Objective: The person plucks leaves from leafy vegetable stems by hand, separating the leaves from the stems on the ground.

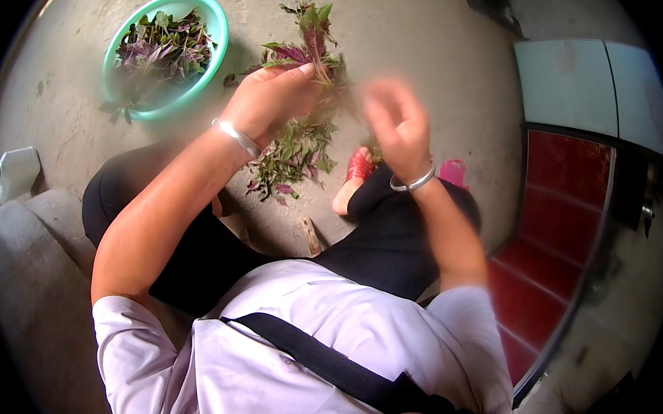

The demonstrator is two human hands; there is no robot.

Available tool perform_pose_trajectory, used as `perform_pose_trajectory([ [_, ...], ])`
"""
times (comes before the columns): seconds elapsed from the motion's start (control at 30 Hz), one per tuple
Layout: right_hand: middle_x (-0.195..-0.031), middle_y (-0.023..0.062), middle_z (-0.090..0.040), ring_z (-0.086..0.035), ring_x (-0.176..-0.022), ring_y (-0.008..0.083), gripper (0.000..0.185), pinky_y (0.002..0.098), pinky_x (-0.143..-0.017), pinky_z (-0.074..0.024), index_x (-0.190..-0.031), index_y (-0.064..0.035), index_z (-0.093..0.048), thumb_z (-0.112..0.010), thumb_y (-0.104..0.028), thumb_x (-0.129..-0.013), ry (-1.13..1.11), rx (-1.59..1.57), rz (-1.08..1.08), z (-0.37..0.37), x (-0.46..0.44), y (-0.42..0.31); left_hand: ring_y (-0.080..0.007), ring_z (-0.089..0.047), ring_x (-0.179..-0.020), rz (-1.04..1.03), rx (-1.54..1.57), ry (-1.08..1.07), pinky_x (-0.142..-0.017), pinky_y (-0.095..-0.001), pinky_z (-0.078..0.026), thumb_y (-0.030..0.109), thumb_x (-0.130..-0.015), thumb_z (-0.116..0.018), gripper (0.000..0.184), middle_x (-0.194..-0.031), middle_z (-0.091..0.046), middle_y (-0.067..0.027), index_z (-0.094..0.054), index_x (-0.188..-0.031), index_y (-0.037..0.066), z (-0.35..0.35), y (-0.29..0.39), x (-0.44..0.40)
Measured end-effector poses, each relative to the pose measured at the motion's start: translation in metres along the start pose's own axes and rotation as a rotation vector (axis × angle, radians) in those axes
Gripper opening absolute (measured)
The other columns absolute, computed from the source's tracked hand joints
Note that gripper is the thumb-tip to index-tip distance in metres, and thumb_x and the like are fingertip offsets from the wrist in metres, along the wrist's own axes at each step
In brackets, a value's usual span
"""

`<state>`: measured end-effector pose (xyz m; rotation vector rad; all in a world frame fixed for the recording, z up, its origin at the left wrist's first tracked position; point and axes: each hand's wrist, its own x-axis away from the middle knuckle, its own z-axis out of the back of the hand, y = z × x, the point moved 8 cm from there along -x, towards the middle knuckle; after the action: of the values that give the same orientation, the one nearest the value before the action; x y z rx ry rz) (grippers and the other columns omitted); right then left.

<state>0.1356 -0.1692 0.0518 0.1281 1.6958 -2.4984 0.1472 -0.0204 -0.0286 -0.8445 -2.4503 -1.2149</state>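
Observation:
My left hand (277, 101) is closed around a sprig of purple-and-green leafy greens (314, 47), thumb on top, leaves pointing away from me. To its right, my right hand (400, 125) is raised near the stem end, smeared by motion. Whether its fingers hold anything is not clear. Below the hands, a loose heap of the same leaves (291, 156) lies on the floor between my legs. A turquoise basin (221, 33) at the upper left contains more leaves (162, 51).
My foot in a red sandal (358, 166) rests beside the leaf heap. A small wooden piece (311, 236) lies nearer me. On the right are a pink object (453, 173), red tiles (562, 172) and pale panels (565, 82). A whitish container (16, 175) sits at far left.

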Motion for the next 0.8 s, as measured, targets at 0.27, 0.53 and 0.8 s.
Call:
perform_pose_trajectory([
  [0.27, -0.068, -0.0014, -0.057, -0.051, -0.059, 0.0025, 0.012, 0.0172, -0.051, -0.0419, -0.084, -0.0004, -0.059, -0.060, -0.012, -0.082, -0.173, -0.060, -0.235, -0.013, 0.009, 0.015, -0.0072, -0.054, -0.061, -0.077, -0.001, 0.038, -0.060, -0.0185, -0.046, 0.019, -0.086, -0.055, 0.019, -0.070, -0.057, -0.0012, -0.060, -0.091, 0.002, 0.001, 0.008, 0.002],
  [0.53, -0.070, -0.0006, -0.059, -0.053, -0.059, 0.0045, 0.009, 0.0181, -0.050, -0.0425, -0.082, 0.0008, -0.060, -0.060, -0.008, -0.080, -0.213, -0.224, -0.445, -0.012, 0.012, 0.028, -0.0117, -0.055, -0.076, -0.277, -0.132, 0.137, -0.067, -0.0216, -0.046, 0.019, -0.083, -0.060, 0.025, -0.091, -0.057, -0.0073, -0.054, -0.102, 0.003, 0.010, 0.021, 0.001],
  [0.8, -0.063, 0.0034, -0.056, -0.049, -0.054, 0.0068, 0.007, 0.0214, -0.048, -0.0385, -0.077, 0.0017, -0.062, -0.062, -0.004, -0.074, -0.140, 0.142, -0.011, -0.003, 0.005, 0.012, -0.0207, -0.049, -0.091, -1.280, -1.513, 0.266, -0.082, -0.0338, -0.035, 0.011, -0.071, -0.065, 0.016, -0.091, -0.056, -0.0015, -0.062, -0.087, 0.012, -0.046, 0.078, 0.057],
])
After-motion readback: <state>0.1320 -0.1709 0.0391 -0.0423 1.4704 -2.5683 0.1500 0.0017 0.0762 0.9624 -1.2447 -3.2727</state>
